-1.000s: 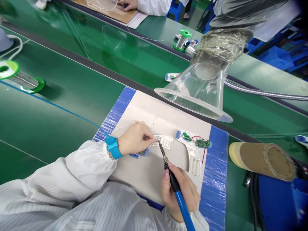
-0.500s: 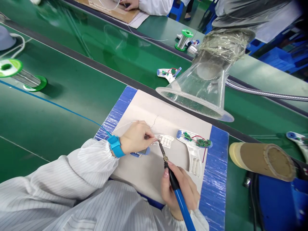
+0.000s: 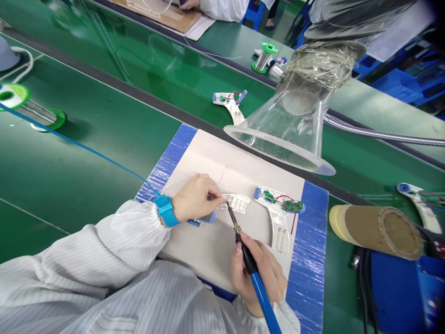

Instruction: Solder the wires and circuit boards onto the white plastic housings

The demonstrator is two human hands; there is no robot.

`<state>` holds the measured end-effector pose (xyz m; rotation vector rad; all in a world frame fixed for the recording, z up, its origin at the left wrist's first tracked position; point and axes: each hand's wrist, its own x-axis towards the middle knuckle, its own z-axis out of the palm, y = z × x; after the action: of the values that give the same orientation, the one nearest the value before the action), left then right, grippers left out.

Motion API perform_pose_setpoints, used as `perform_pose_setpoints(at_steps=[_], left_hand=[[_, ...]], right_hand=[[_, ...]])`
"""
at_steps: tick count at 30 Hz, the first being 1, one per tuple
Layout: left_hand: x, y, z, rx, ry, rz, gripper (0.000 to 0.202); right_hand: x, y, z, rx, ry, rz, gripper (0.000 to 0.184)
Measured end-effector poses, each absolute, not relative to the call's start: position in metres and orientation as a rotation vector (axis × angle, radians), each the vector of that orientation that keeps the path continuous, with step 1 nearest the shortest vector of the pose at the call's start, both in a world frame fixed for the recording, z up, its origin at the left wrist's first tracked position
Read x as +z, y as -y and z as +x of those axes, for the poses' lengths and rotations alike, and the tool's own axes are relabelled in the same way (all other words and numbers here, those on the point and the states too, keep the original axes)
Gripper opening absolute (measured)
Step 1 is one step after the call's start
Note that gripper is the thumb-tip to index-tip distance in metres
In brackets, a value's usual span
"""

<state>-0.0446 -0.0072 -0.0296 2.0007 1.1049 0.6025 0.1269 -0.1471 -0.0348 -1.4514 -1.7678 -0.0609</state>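
Left grip: left hand (image 3: pixel 194 199) was pinched shut, thumb and forefinger closed on a thin wire (image 3: pixel 177 180). The wire end came out of the grip at the joint. Blue strap (image 3: pixel 165 211) on that wrist.
Right grip: right hand (image 3: pixel 259 273) was fully closed pen-style round the iron (image 3: pixel 247 257). The tip sat just off the left fingertips.
Work: clear shell (image 3: pixel 239 202) lay flat, touching the left grip's fingertips, with the tip at its near end. The joint itself was too small to see.
Doing it well (my read): tip and wire should meet on the pad together, with a short dwell. The shell looked plastic, so heat off fast. Left fingers were very near the tip, a burn risk. Rest both wrists on the board.
Spare: second shell (image 3: pixel 280 206) with a green PCB lay just right of the iron, apart from both grips.
Surface: white board (image 3: pixel 215 253) with blue tape edges, on a green tabletop (image 3: pixel 86 139).
Room: clear fume funnel (image 3: pixel 288 134) hung beyond both grips. Card tube (image 3: pixel 375 229) well right of the right grip. Spool (image 3: pixel 31 109) far left of the left grip. Loose shell (image 3: pixel 229 102) lay beyond, left of the funnel. A co-worker's hand (image 3: pixel 187 4) was at the far side.
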Motion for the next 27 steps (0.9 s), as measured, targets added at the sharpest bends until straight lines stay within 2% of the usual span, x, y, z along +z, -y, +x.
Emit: perform_pose_setpoints(at_steps=[11,27], left_hand=[[-0.0275,0.0075,-0.0433,0.577,-1.142,2.012,0.010],[-0.0221,0.0064,-0.0452,0.549,-1.158,1.942,0.007]], right_hand=[[-0.0341,0.1450,0.1250,-0.090,1.687,-1.451,0.028],[-0.0328,0.1443,0.1256,0.006,1.667,-1.500,0.034]])
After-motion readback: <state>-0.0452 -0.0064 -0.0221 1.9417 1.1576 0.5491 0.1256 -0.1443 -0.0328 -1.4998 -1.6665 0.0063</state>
